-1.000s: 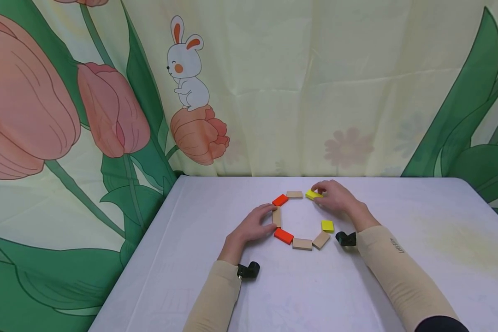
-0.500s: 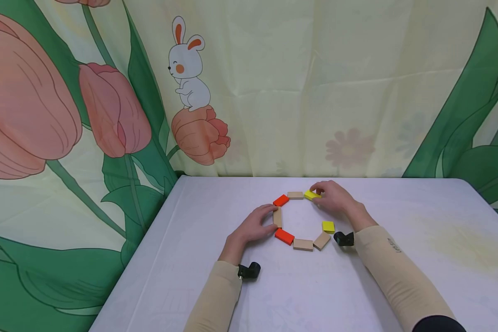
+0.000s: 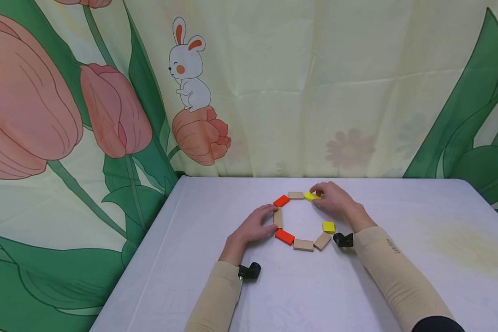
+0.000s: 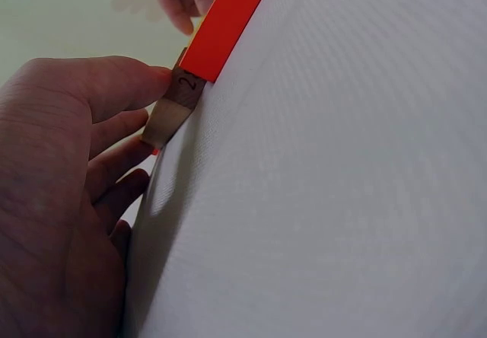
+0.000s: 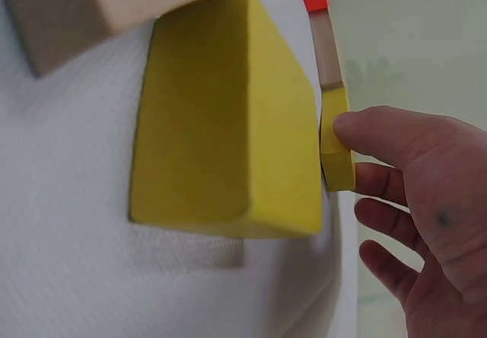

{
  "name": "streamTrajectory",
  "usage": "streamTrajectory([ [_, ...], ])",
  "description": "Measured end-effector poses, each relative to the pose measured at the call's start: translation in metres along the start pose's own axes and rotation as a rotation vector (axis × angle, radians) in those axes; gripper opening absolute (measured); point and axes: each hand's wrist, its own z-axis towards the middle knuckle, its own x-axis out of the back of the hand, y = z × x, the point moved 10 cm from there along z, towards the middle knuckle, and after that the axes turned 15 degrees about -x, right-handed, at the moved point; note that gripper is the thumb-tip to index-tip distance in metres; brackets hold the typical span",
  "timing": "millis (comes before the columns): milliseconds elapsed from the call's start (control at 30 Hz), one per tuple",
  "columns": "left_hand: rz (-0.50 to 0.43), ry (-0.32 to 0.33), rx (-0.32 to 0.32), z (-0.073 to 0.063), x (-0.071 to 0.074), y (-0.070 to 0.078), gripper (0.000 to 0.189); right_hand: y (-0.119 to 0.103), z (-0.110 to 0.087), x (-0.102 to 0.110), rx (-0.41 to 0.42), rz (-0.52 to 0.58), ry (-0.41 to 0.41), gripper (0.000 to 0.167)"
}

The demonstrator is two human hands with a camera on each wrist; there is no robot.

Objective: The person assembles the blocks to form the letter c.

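Wooden blocks lie in a rough ring on the white-covered table. My left hand (image 3: pixel 253 226) pinches the ends of a plain wood block (image 3: pixel 278 217) on the ring's left side; in the left wrist view the thumb meets its near end. At the back right, my right hand (image 3: pixel 334 199) pinches a yellow block (image 3: pixel 309 196) between thumb and fingers, its left end against a plain wood block (image 3: pixel 295 195). Red blocks adjoin the left one: a front red block (image 3: pixel 284 237) and a back red block (image 3: pixel 281 200). A second yellow block (image 5: pixel 198 125) looms large in the right wrist view.
Along the ring's front lie a plain block (image 3: pixel 303 245) and a slanted plain block (image 3: pixel 322 240), which leads to the second yellow block. A gap separates the two yellow blocks. Behind the table (image 3: pixel 419 276) hangs a printed curtain (image 3: pixel 274 92). Black cameras sit on both wrists.
My right hand has shifted the yellow block slightly left, closing its gap to the plain block at the back. The left hand stays at the same block.
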Motion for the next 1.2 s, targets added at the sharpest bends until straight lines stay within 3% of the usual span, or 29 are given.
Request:
streamTrajectory([
  [1200, -0.015, 0.005, -0.007, 0.0004, 0.0012, 0.0022, 0.057, 0.0084, -0.0100, 0.0036, -0.015, -0.005, -0.019, 0.038],
])
